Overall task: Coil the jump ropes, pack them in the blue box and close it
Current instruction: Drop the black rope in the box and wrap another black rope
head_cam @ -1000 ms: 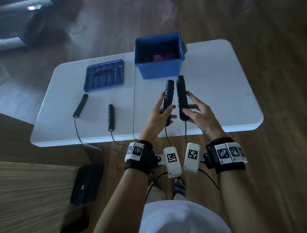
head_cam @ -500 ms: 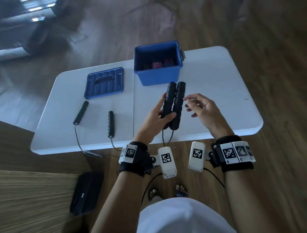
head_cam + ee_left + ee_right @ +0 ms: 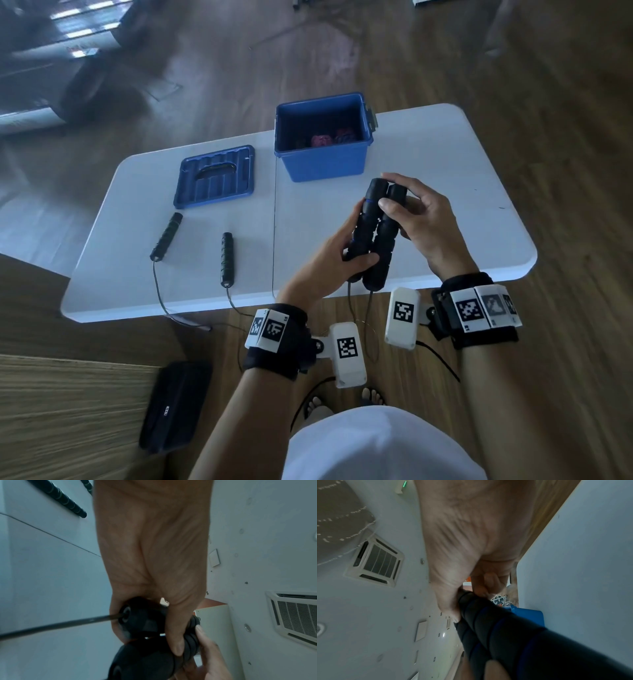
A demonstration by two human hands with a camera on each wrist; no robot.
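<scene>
Two black jump-rope handles [image 3: 375,233] are pressed side by side above the white table's [image 3: 445,192] near edge. My left hand [image 3: 337,255] grips their lower part, thumb across the front. My right hand [image 3: 411,212] wraps their top, thumb and fingers curled round them. Their thin cords [image 3: 368,329] hang toward the floor. In the left wrist view the handle ends [image 3: 142,622] and a cord [image 3: 60,625] show. The open blue box [image 3: 323,137] stands behind, with something red inside. Its lid [image 3: 215,176] lies to the left. A second rope's handles [image 3: 226,258] lie on the table.
The second rope's other handle [image 3: 166,236] lies further left, and both its cords [image 3: 161,301] drop over the table's front edge. A black pouch [image 3: 174,404] lies on the wooden floor at lower left. My feet [image 3: 342,401] stand close to the table.
The two handles were brought together into my left hand. My right hand let go, hovered beside them, then closed round their top. The view has also shifted slightly.
</scene>
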